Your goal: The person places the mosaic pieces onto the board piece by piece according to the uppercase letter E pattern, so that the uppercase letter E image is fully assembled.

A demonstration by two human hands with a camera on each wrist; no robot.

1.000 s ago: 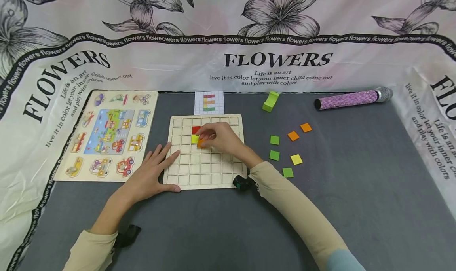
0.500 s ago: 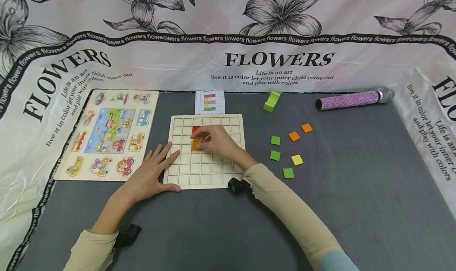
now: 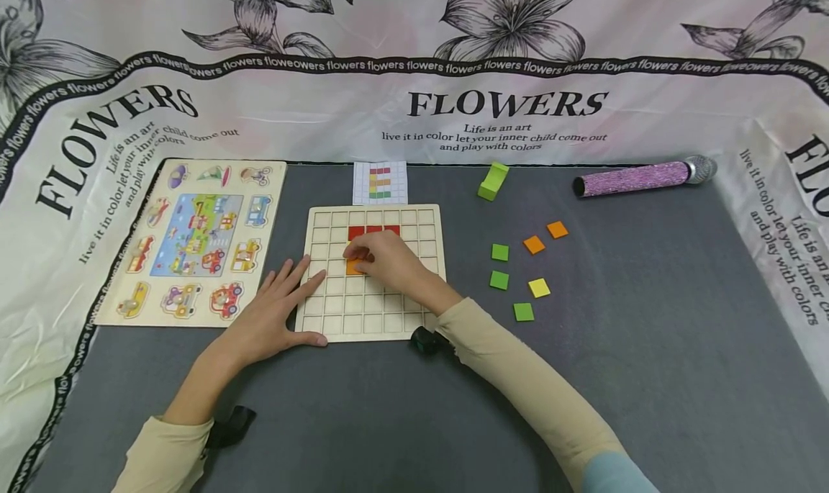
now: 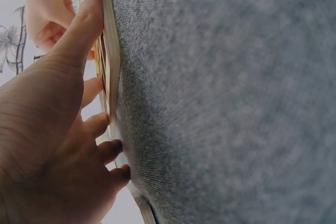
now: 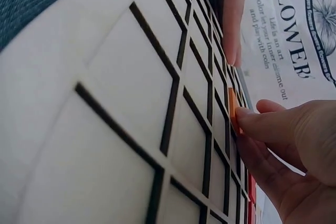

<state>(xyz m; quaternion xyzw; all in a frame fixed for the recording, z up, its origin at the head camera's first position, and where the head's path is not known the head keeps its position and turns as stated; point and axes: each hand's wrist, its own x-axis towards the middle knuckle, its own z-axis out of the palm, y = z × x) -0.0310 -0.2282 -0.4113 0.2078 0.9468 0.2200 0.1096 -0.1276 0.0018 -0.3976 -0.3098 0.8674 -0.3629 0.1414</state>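
A pale wooden grid board [image 3: 363,325] lies flat on the table, with a row of red tiles [image 3: 355,232] set in its upper cells. My right hand [image 3: 395,266] bends over the board. Its thumb and fingers hold an orange tile [image 3: 352,267] at a cell below the red row; the right wrist view shows the thumb touching this orange tile [image 5: 234,109]. The fingers hide the cells just under the red tiles. My left hand [image 3: 275,317] rests spread along the board's left edge, its thumb [image 4: 86,22] against the near corner.
Right of the board lie loose green tiles [image 3: 499,281], orange tiles [image 3: 534,245], a yellow tile [image 3: 539,288] and a green stack [image 3: 493,182]. A pattern card [image 3: 381,196] sits behind the board. A picture puzzle [image 3: 194,313] stands left, a glittery microphone [image 3: 635,179] far right.
My right hand has shifted slightly left, and the orange tile with it, lining up with a cell. More red tiles show above the fingers now. The left hand has stayed put.
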